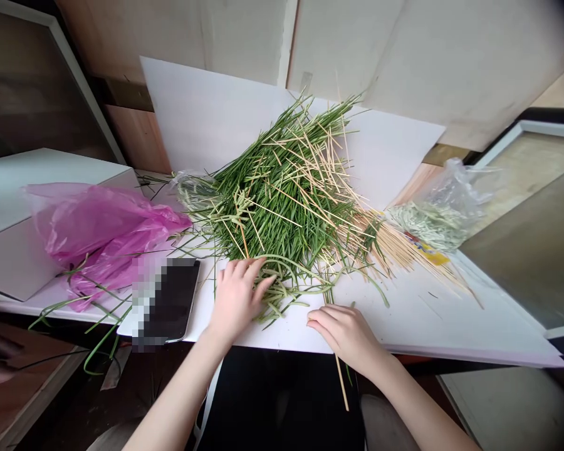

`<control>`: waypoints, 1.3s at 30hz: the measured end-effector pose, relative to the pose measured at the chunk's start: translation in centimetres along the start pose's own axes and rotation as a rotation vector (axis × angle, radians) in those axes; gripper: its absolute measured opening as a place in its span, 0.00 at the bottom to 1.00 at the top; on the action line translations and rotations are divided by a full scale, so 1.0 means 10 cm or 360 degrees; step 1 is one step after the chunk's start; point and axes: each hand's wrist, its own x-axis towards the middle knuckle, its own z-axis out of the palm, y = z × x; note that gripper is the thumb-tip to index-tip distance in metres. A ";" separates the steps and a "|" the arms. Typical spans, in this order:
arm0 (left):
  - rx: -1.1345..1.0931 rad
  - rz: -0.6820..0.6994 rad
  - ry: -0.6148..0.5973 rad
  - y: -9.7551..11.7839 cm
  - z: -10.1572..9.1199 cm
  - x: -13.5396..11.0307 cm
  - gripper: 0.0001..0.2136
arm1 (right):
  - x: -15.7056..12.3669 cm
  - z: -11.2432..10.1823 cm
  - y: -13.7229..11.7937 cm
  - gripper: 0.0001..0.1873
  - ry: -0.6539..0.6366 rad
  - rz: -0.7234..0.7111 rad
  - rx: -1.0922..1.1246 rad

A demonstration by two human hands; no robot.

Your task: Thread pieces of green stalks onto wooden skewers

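A big heap of green chive stalks [286, 194] lies on a white board [418, 313], mixed with thin bamboo skewers [395, 247]. My left hand [237, 297] rests on the near end of the stalks, fingers together and slightly curled over them. My right hand [345, 332] is closed in a pinch on one bamboo skewer [342, 382] that sticks out toward me past the board's edge.
A phone [172, 300] lies left of my left hand. A pink plastic bag [98, 228] sits on a white box at the left. A clear bag of greens [439, 216] lies at the right. White panels lean against the back wall.
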 end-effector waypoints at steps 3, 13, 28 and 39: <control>0.0055 -0.0204 -0.0007 -0.31 -0.33 0.01 0.19 | 0.01 0.01 0.03 0.22 -0.0028 0.0064 0.0017; -0.0419 -0.0694 -0.0118 -1.32 -0.91 -0.16 0.27 | -0.02 0.04 0.05 0.22 -0.0126 0.0137 0.0072; -0.1011 -0.0369 0.0164 -0.62 -0.81 -0.07 0.18 | 0.08 0.06 -0.02 0.15 -0.0153 0.0254 0.0249; -0.1283 0.0042 -0.0831 0.41 -0.20 -0.20 0.23 | 0.38 -0.04 -0.31 0.36 -0.0195 0.0256 0.0624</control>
